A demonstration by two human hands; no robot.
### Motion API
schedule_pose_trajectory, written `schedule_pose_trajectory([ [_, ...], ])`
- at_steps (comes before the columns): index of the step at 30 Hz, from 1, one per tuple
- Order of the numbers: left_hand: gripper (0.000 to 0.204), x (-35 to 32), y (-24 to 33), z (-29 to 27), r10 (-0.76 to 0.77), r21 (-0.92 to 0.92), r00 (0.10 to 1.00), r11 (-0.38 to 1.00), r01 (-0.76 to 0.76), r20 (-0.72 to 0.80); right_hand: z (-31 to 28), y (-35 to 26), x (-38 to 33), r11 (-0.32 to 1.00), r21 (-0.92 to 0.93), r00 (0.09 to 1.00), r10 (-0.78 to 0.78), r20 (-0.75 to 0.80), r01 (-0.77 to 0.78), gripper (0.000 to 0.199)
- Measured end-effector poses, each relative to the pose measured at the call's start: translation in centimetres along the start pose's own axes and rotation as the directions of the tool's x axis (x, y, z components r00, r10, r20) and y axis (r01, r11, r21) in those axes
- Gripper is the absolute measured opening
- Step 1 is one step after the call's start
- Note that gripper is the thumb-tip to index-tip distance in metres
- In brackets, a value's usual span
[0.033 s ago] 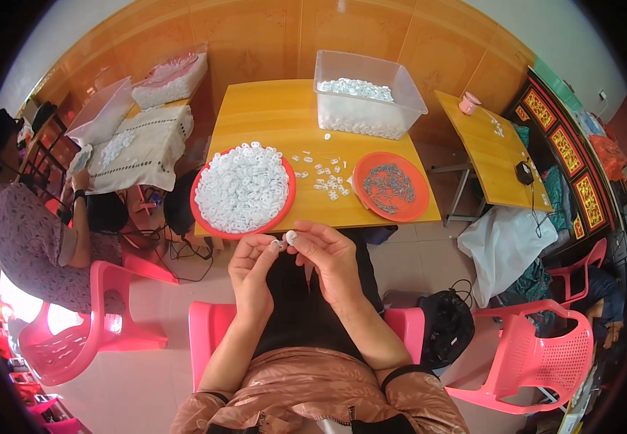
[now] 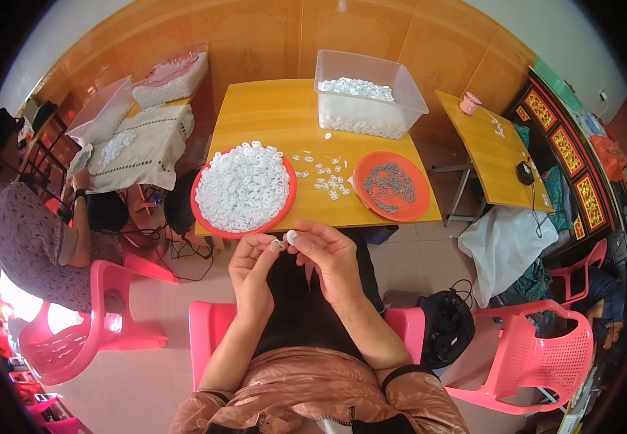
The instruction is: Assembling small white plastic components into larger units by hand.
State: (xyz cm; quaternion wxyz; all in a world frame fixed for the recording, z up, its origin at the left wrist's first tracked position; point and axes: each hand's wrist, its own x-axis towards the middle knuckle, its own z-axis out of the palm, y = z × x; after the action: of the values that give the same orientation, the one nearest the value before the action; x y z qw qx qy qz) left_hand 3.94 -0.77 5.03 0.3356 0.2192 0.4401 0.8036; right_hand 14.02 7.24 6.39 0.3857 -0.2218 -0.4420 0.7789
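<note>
Just in front of the table's near edge, my two hands come together at the fingertips. My left hand is closed in a pinch on a small white plastic piece. Between thumb and forefinger, my right hand pinches a rounded white plastic piece. The two pieces are very close; whether they touch I cannot tell. Beyond my left hand stands a red basin heaped with white plastic pieces. To the right, an orange-red plate holds many thin metal pins. Loose white pieces lie between them.
A clear plastic bin of white pieces stands at the back of the yellow table. At left, a person sits by a cloth-covered table. A side table, pink chair and black bag are at right.
</note>
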Motion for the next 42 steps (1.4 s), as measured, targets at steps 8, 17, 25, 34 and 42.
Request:
schedule_pose_trajectory([
  [8,0.007,-0.07,0.35,0.43,0.011,0.05,1.0,0.999,-0.011,0.002,-0.09,-0.3,0.01,0.995,0.051,0.996,0.09,-0.013,-0.09,0.025],
  [17,0.008,-0.26,0.37,0.62,0.087,0.115,0.996,0.989,-0.089,0.021,-0.15,0.23,0.05,0.999,-0.041,1.0,-0.012,-0.016,0.011,0.019],
  [25,0.009,-0.43,0.4,0.74,0.119,0.14,0.992,0.982,-0.124,0.044,-0.26,0.5,0.08,0.996,-0.078,0.998,-0.055,-0.015,0.054,0.019],
  [34,0.01,-0.41,-0.1,0.46,0.164,0.194,0.985,0.966,-0.173,0.062,-0.1,0.61,-0.07,0.982,-0.151,0.993,-0.12,-0.008,0.117,0.019],
  [42,0.011,-0.25,-0.13,0.57,0.169,0.192,0.983,0.965,-0.179,0.069,0.17,-0.13,-0.48,0.968,-0.173,0.984,-0.172,0.055,0.179,0.015],
])
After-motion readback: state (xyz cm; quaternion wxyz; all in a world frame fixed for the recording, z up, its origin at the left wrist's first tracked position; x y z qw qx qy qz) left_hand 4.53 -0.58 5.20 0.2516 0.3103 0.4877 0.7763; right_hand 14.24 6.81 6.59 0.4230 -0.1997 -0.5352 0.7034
